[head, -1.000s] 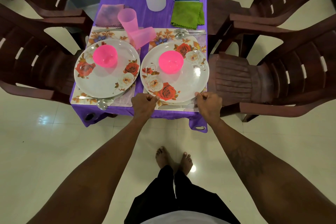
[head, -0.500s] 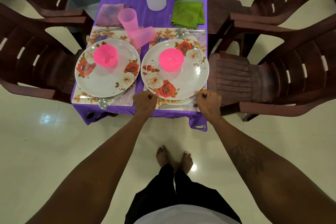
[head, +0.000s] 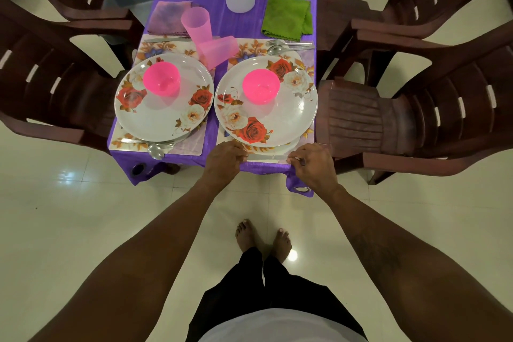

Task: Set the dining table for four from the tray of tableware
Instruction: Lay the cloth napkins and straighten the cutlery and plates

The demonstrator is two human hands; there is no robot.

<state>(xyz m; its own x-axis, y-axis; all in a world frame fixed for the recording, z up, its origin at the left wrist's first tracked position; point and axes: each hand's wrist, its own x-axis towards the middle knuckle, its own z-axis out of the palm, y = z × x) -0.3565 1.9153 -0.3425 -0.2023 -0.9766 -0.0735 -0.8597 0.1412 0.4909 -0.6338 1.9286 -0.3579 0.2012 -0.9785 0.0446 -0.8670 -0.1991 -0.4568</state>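
Left hand (head: 224,159) and right hand (head: 313,166), fingers curled, each pinch one end of the knife (head: 263,157) lying at 6 o'clock of the floral plate (head: 291,116).

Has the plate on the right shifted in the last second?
No. The right plate keeps the same narrow gap to the left plate beside it; only the camera's view has drifted slightly.

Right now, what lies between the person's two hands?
A knife at the table's near edge; left hand and right hand hold its ends. Head view.
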